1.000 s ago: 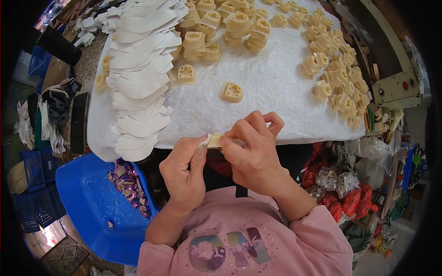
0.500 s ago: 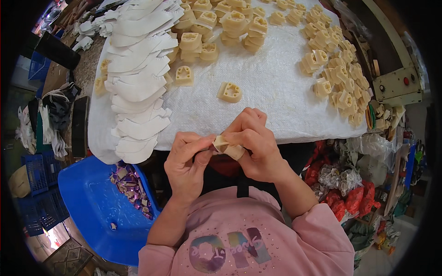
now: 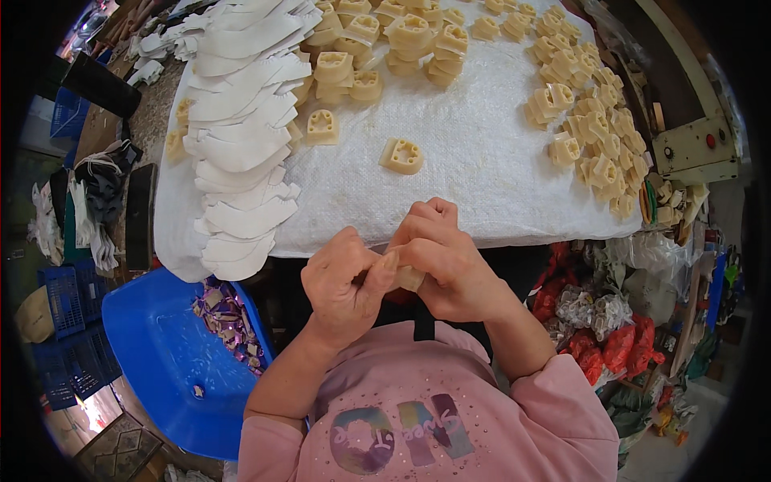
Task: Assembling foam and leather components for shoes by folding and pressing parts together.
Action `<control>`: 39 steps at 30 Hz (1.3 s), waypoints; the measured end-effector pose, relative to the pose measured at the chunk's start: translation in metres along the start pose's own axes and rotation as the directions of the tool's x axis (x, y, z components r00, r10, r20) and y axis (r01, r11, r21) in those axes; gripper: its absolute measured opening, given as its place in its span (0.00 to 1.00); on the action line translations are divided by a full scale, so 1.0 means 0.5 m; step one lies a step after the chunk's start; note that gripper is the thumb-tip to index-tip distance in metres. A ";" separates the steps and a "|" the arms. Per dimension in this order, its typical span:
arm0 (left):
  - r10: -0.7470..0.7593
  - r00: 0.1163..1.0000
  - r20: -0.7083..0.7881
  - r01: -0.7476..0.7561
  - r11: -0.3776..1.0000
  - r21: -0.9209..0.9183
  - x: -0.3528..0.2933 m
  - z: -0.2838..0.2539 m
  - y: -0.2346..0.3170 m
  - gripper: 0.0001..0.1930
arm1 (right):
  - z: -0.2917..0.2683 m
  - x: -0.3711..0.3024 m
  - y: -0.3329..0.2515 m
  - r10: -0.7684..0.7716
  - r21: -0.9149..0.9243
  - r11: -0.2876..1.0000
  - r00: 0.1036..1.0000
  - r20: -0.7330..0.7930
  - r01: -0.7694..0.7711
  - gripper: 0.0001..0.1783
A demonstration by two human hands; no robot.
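Note:
Just off the near table edge, my two hands meet around a small cream shoe heel (image 3: 410, 279). My right hand (image 3: 440, 261) is wrapped about it from the right, hiding most of its shape. The fingers of my left hand (image 3: 344, 281) are closed, the thumb pressed against the heel's upper left side. A similar cream heel, a horseshoe-shaped block with holes in its top (image 3: 402, 156), lies alone on the table ahead of my hands. Another heel (image 3: 323, 127) rests farther left.
White sheeting covers the table (image 3: 474, 177). Overlapping white curved pieces (image 3: 245, 145) run down its left side. Cream heels are stacked at the back (image 3: 409, 36) and heaped at the right (image 3: 598, 132). A blue tub (image 3: 173, 361) with purplish scraps stands lower left; red bags (image 3: 638, 345) lie right.
My left hand has turned and its fingers have curled in, with the thumb moved right over the heel. The heel, seen more fully before, is now mostly covered by my hands.

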State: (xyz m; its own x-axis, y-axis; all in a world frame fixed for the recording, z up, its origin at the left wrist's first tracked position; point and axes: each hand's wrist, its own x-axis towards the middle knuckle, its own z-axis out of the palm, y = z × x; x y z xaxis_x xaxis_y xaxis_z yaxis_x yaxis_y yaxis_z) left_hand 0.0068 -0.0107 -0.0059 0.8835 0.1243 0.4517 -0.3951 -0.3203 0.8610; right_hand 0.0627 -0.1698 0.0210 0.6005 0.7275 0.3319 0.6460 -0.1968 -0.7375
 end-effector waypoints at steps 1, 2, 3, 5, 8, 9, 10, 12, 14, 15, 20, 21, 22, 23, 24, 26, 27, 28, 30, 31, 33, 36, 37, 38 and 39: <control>0.005 1.000 0.001 -0.005 1.000 -0.004 0.002 -0.003 0.004 0.08 | 0.007 -0.002 0.007 -0.041 0.012 0.999 0.996 -0.077 0.042 0.13; 0.009 1.000 0.003 -0.009 1.000 -0.007 0.004 -0.006 0.006 0.08 | 0.012 -0.004 0.013 -0.081 0.022 0.996 0.985 -0.153 0.085 0.14; 0.010 1.000 0.005 -0.010 1.000 -0.011 0.010 -0.010 0.008 0.08 | 0.012 -0.006 0.018 -0.079 0.019 0.996 0.985 -0.155 0.083 0.14; 0.246 0.968 -0.038 -0.240 0.962 0.129 0.023 -0.019 0.010 0.09 | 0.013 -0.008 0.023 -0.133 0.008 0.991 0.975 -0.180 0.137 0.16; 0.242 0.969 -0.049 -0.229 0.956 0.186 0.020 -0.037 -0.009 0.12 | -0.005 0.004 -0.001 -0.066 0.033 0.997 0.991 -0.117 0.071 0.17; 0.257 0.964 -0.069 -0.237 0.946 0.221 0.019 -0.044 -0.021 0.12 | -0.013 0.005 -0.008 -0.070 0.036 0.997 0.991 -0.112 0.074 0.17; 0.191 0.971 -0.142 -0.170 0.974 0.147 0.013 -0.051 -0.035 0.14 | -0.021 0.004 -0.015 -0.053 0.054 0.997 0.983 -0.174 0.063 0.17; 0.188 0.967 -0.174 -0.171 0.980 0.106 0.012 -0.052 -0.028 0.14 | -0.021 -0.005 -0.016 -0.017 0.025 0.999 0.968 -0.249 0.024 0.17; 0.196 0.964 -0.178 -0.193 0.981 0.037 0.014 -0.049 -0.016 0.15 | 0.011 -0.034 0.002 0.216 0.293 0.945 0.950 -0.224 -0.146 0.17; 0.196 0.964 -0.181 -0.192 0.981 0.038 0.014 -0.045 -0.012 0.15 | 0.027 -0.047 0.006 0.430 0.533 0.792 0.892 -0.138 -0.299 0.17; 0.204 0.970 -0.134 -0.217 0.972 -0.088 0.011 -0.019 0.017 0.15 | 0.068 -0.042 -0.021 0.662 0.881 0.438 0.728 -0.179 -0.181 0.15; 0.168 0.983 -0.073 -0.178 0.971 -0.162 0.008 -0.016 0.020 0.14 | 0.065 -0.048 -0.021 0.655 0.915 0.373 0.742 -0.143 -0.153 0.15; 0.174 0.985 0.007 -0.171 0.970 -0.171 0.000 -0.020 0.018 0.14 | 0.063 -0.053 -0.021 0.645 0.944 0.307 0.757 -0.109 -0.125 0.15; 0.173 0.985 0.010 -0.169 0.970 -0.175 0.001 -0.021 0.017 0.14 | 0.064 -0.057 -0.023 0.648 0.944 0.307 0.753 -0.112 -0.124 0.15; 0.244 0.969 0.031 -0.241 0.968 -0.072 0.003 -0.020 0.017 0.13 | 0.064 -0.058 -0.025 0.629 0.935 0.335 0.766 -0.131 -0.115 0.14; 0.310 0.949 0.061 -0.312 0.950 0.026 0.005 -0.017 0.016 0.13 | 0.060 -0.059 -0.029 0.613 0.926 0.363 0.775 -0.153 -0.104 0.14; 0.322 0.943 0.079 -0.330 0.937 0.116 0.007 -0.016 0.016 0.12 | 0.057 -0.058 -0.032 0.618 0.924 0.359 0.776 -0.128 -0.134 0.14; 0.333 0.938 0.097 -0.346 0.916 0.205 0.008 -0.015 0.016 0.12 | 0.053 -0.057 -0.034 0.622 0.920 0.355 0.776 -0.103 -0.163 0.13; 0.343 0.931 0.126 -0.365 0.896 0.255 0.014 -0.010 0.017 0.11 | 0.048 -0.051 -0.040 0.637 0.912 0.360 0.766 -0.087 -0.196 0.13; 0.352 0.924 0.152 -0.382 0.871 0.309 0.016 -0.008 0.018 0.10 | 0.046 -0.048 -0.043 0.647 0.904 0.362 0.759 -0.067 -0.229 0.13; 0.347 0.922 0.172 -0.386 0.852 0.353 0.015 -0.001 0.022 0.10 | 0.043 -0.039 -0.049 0.654 0.874 0.396 0.755 -0.053 -0.281 0.12; 0.321 0.923 0.211 -0.381 0.828 0.411 0.019 -0.004 0.031 0.09 | 0.039 -0.028 -0.054 0.639 0.732 0.551 0.767 -0.063 -0.400 0.12; 0.299 0.927 0.228 -0.371 0.824 0.429 0.020 -0.007 0.032 0.10 | 0.038 -0.025 -0.054 0.613 0.602 0.657 0.786 -0.076 -0.454 0.12; 0.300 0.926 0.229 -0.373 0.823 0.429 0.020 -0.009 0.028 0.10 | 0.039 -0.025 -0.050 0.578 0.516 0.732 0.806 -0.125 -0.445 0.13; 0.250 0.945 0.210 -0.312 0.878 0.363 0.020 -0.009 0.018 0.09 | 0.041 -0.027 -0.040 0.578 0.517 0.732 0.806 -0.125 -0.444 0.13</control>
State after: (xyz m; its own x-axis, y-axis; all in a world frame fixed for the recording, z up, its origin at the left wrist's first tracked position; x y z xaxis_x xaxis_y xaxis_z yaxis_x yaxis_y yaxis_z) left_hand 0.0107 -0.0083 0.0074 0.7893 -0.1596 0.5929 -0.5315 -0.6611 0.5297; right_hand 0.0318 -0.1621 0.0193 0.9167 0.3904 -0.0851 -0.0376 -0.1277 -0.9911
